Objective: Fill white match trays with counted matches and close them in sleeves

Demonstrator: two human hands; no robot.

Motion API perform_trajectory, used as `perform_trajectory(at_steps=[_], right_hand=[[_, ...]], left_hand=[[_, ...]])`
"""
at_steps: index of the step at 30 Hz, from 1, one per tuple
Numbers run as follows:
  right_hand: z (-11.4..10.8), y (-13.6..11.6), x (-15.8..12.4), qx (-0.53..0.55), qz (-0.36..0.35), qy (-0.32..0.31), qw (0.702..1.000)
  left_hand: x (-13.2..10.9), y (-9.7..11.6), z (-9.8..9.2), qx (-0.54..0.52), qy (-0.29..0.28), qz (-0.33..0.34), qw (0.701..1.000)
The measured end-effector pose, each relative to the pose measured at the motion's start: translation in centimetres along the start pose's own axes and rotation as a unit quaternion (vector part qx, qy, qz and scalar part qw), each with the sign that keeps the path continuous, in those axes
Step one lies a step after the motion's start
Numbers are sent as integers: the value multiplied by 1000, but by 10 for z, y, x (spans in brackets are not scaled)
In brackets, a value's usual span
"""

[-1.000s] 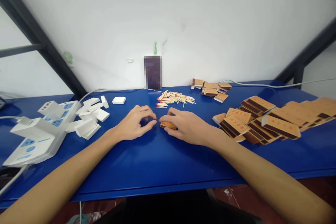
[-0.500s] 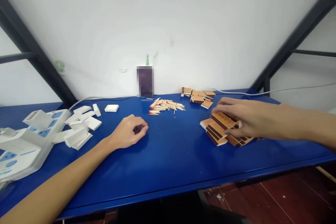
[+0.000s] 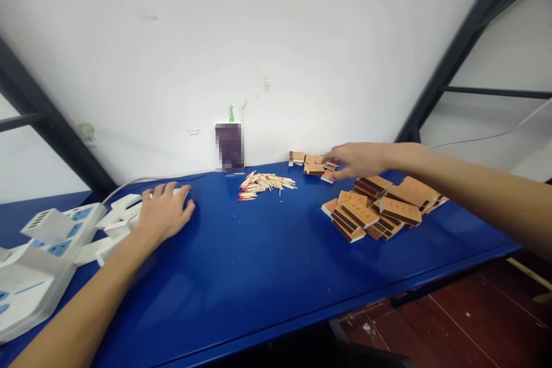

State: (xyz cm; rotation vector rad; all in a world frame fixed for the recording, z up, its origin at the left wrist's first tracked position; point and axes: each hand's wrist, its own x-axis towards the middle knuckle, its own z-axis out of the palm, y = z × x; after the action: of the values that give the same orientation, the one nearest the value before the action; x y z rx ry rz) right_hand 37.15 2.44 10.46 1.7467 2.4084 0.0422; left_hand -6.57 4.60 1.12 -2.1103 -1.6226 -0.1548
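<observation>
On the left, my left hand (image 3: 166, 210) is spread over the white matchbox trays (image 3: 125, 207), its fingertips by a tray that it mostly hides. My right hand (image 3: 356, 158) reaches to the back right, thumb and fingers apart, at the edge of a small group of matchbox sleeves (image 3: 314, 169). Whether it touches one is unclear. Below that forearm lies a larger heap of brown matchboxes (image 3: 360, 213) with dark striking strips. A loose pile of red-tipped matches (image 3: 263, 183) sits between the hands near the wall.
A white power strip (image 3: 64, 259) with plugged-in adapters stands at the left. The blue table (image 3: 259, 276) meets a white wall (image 3: 302, 57), with a blurred dark rectangle (image 3: 230, 146) against it. Black metal bars (image 3: 452, 63) slant at both sides. A cable (image 3: 164, 176) runs along the back.
My right hand has left the large matchbox heap and moved to the smaller group behind. My left hand has moved left to the white trays and opened its fingers. The view has shifted slightly.
</observation>
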Motion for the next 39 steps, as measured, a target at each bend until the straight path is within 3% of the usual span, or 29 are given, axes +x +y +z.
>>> perform_trajectory(at_steps=[3, 7, 13, 16, 20, 24, 29, 35, 39], right_hand=[[13, 2, 37, -25, 1, -37, 999], [33, 2, 64, -33, 23, -50, 998], [35, 4, 71, -44, 37, -22, 998], [27, -19, 59, -36, 30, 4, 999], [27, -81, 29, 74, -89, 7, 993], [45, -129, 7, 56, -178, -2, 982], [59, -143, 12, -7, -89, 32, 995], [57, -168, 37, 59, -153, 148, 975], [62, -182, 60, 56, -147, 154, 976]], left_hand=[[0, -10, 3, 5, -57, -14, 998], [0, -6, 1, -41, -101, 25, 994], [-6, 17, -4, -166, -57, 165, 971], [-13, 33, -12, -209, -45, 236, 948], [-21, 49, -22, -233, -40, 267, 934], [-24, 52, -24, -266, -32, 285, 920], [-30, 56, -23, -349, -10, 299, 888], [-35, 67, -26, -418, -39, 306, 854], [-33, 64, -30, -415, -44, 315, 852]])
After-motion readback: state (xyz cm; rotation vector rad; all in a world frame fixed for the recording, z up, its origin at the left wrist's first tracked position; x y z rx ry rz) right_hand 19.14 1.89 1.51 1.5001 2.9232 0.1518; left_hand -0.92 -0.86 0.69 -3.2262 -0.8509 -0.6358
